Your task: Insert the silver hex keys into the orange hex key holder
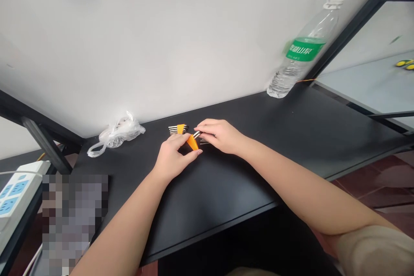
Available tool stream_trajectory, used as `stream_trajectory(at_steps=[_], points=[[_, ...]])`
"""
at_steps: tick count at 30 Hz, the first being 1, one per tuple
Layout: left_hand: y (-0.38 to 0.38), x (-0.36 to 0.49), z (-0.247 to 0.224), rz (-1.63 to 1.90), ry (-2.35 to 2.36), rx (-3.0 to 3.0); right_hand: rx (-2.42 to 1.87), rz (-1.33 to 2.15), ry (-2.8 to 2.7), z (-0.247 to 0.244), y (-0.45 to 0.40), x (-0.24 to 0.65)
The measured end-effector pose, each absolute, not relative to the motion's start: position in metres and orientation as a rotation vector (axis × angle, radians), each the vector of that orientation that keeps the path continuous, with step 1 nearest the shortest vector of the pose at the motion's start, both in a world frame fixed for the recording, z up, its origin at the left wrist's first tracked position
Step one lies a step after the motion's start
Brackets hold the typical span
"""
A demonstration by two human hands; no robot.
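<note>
My left hand (173,155) pinches a small orange strip-like piece (192,142) between thumb and fingers. Pale thin sticks with dark ends (197,134) stand out of its right side, and the fingertips of my right hand (221,134) are closed on them. Under the right fingers, more thin sticks (203,142) lie on the black table, partly covered. Just behind my left hand rests a row of pale, dark-ended sticks with an orange band (180,129) across it. What exactly the sticks are is too small to tell.
On the black table (220,194), a knotted clear plastic bag (121,131) lies at the back left. A large water bottle with a green label (304,49) leans by the wall at right. At far left is a white power strip (19,194); a pixelated patch covers the lower left.
</note>
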State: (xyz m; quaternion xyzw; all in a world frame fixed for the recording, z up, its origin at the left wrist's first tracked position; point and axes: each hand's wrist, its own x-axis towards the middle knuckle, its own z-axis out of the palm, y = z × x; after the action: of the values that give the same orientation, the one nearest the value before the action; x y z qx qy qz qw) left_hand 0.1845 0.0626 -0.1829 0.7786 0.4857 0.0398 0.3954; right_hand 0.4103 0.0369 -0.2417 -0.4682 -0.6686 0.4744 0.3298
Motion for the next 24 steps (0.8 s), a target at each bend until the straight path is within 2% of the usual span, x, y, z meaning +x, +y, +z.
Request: stream_trajectory(at_steps=[7,14,17,24], points=[[0.062,0.184,-0.184,0.062,1.206,2.001,-1.143,1.293,-1.870,-0.237,0.033,0.398],[0.058,0.180,-0.194,0.154,1.354,1.878,-1.596,1.390,-1.995,-0.245,0.047,0.444],[0.059,0.181,-0.192,0.152,1.334,1.849,-1.637,1.538,-2.135,-0.251,0.049,0.452],[0.062,0.184,-0.185,0.230,1.165,1.929,-1.804,1.619,-2.139,-0.249,0.049,0.445]])
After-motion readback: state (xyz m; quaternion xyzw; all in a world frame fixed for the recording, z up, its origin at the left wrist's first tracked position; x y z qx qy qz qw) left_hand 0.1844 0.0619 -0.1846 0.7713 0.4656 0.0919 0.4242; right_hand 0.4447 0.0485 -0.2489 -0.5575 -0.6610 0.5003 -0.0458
